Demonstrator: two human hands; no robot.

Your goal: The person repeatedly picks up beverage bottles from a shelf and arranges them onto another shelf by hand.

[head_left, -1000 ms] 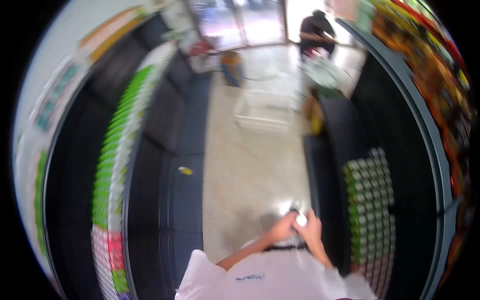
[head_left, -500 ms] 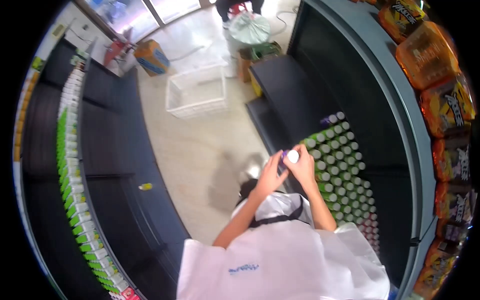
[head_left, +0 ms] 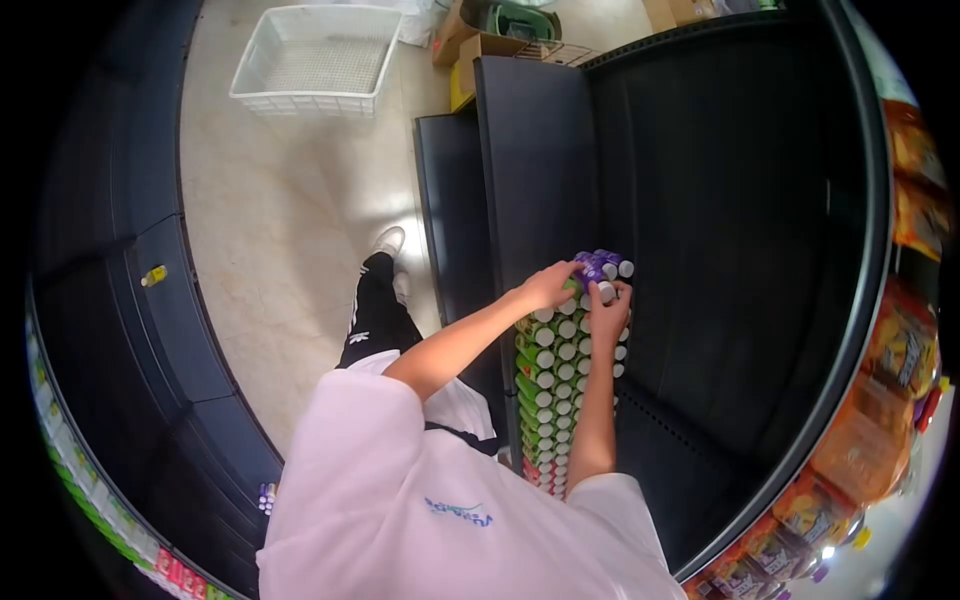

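While half second ago both hands held bottle at chest, left hand [head_left: 548,285] and right hand [head_left: 607,312] now reach shelf, frame centre, fingers curled around purple bottle [head_left: 598,270] at far end of bottle rows [head_left: 560,380]; placement looks underway.

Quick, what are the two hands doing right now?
Left hand: fingers curled on the purple bottles at the end of the row; grip cannot be told.
Right hand: closed on a white-capped bottle.
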